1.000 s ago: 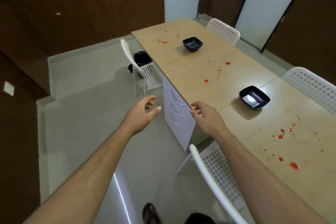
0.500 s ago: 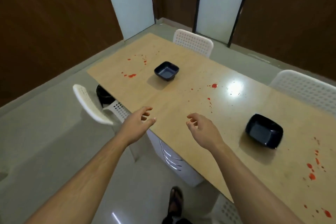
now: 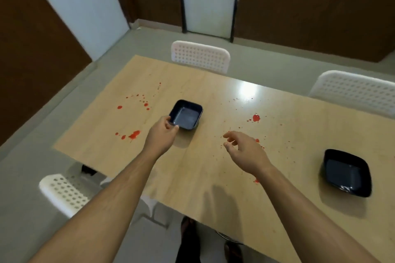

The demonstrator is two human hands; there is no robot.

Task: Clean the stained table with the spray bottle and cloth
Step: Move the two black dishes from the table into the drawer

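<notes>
A light wooden table (image 3: 192, 173) carries red stains, with splatters at the left (image 3: 133, 134) and a blot near the middle (image 3: 256, 118). My left hand (image 3: 161, 134) grips the near left corner of a small black square bowl (image 3: 188, 114) on the table. Hovering over the tabletop to the right, my right hand (image 3: 245, 151) holds nothing and its fingers are loosely spread. No spray bottle or cloth is in view.
A second black bowl (image 3: 347, 174) sits at the right of the table. White perforated chairs stand at the far side (image 3: 199, 56), far right (image 3: 354, 92) and near left (image 3: 64, 192). My feet show under the near edge.
The view has swung over the table. My left hand has reached forward and taken hold of the black bowl's corner; my right hand now hovers over the stained middle.
</notes>
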